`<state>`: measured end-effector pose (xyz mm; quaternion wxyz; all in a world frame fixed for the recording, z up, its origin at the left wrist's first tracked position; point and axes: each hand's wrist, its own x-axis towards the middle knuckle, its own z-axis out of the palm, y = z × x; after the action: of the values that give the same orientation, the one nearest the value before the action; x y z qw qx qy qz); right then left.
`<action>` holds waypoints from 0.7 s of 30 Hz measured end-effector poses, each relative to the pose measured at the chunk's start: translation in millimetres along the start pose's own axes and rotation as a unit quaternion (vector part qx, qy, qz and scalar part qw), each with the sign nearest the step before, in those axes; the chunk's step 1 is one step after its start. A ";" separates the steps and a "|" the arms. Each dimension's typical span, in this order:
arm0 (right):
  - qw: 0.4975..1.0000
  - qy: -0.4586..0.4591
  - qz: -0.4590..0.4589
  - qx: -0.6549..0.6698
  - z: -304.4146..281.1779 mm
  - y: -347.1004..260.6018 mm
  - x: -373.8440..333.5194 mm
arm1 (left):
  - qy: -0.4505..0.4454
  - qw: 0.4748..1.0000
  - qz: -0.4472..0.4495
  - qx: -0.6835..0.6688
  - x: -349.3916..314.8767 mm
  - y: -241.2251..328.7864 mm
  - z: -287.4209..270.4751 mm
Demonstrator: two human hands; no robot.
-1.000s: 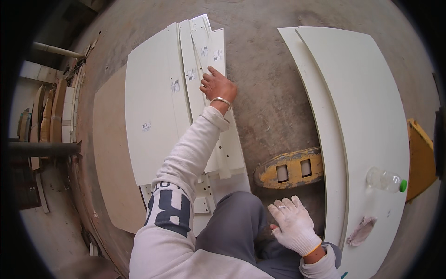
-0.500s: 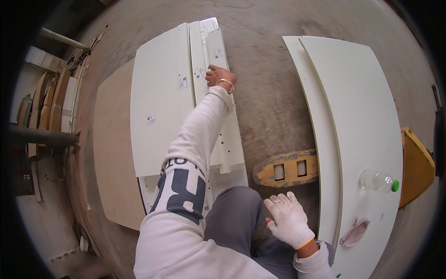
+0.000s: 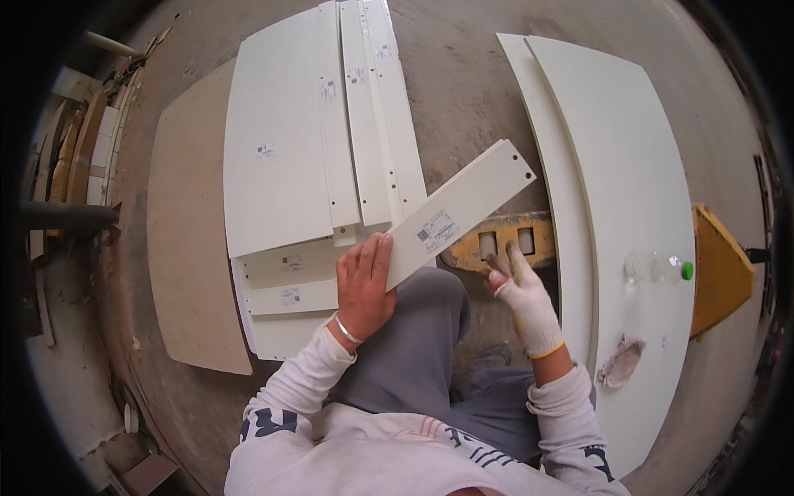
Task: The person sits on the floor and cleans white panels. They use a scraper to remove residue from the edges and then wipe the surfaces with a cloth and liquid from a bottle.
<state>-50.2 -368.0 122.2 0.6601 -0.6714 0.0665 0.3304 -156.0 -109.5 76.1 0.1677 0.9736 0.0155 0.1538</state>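
Observation:
My bare left hand (image 3: 364,281), with a metal bangle at the wrist, grips the near end of a narrow white board (image 3: 451,219). The board slants up to the right above my knee; it has a printed label and dark holes at its far end. My right hand (image 3: 527,306), in a white knit glove, is held below and right of the board, apart from it, with its fingers stretched out and nothing in them. Under and beyond my left hand lies a stack of white panels (image 3: 277,136) with labels and drilled holes.
A brown board (image 3: 190,223) lies left of the stack. Large white panels (image 3: 633,165) on the right carry a clear bottle (image 3: 653,267) with a green cap and a crumpled glove-like cloth (image 3: 622,361). A yellow pallet-jack fork (image 3: 504,240) shows between the stacks.
My left hand has drawn back from the far part of the stack and now holds up a narrow board. The gloved right hand has risen slightly. The whole view has shifted.

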 end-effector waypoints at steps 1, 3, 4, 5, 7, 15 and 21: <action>0.990 -0.026 0.019 0.136 -2.4 5.4 2.1 | -0.008 1.000 0.005 -0.026 -11.6 9.6 -11.5; 0.968 -0.084 0.025 0.236 6.4 -3.0 -8.1 | -0.010 0.997 0.018 -0.074 -23.0 29.1 -32.9; 0.951 -0.111 0.026 0.286 12.6 -6.9 -16.0 | -0.026 0.996 0.032 -0.079 -26.0 38.2 -41.1; 0.928 -0.134 0.012 0.347 20.3 -9.1 -22.7 | -0.039 0.995 0.044 -0.079 -28.9 45.6 -49.3; 0.924 -0.088 0.034 0.369 19.9 -3.0 -33.3 | -0.052 0.994 0.065 -0.074 -35.1 54.2 -53.6; 0.885 -0.065 0.077 0.454 22.6 5.9 -52.7 | -0.111 0.988 0.093 -0.047 -31.7 61.4 -82.0; 0.869 -0.095 0.115 0.472 36.8 15.6 -55.5 | -0.132 0.991 0.001 -0.032 -41.5 67.0 -77.5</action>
<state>-114.4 -354.8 141.9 0.8587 -0.2329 0.2283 0.3953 -220.5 -151.2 155.6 0.1989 0.9796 -0.0127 0.0250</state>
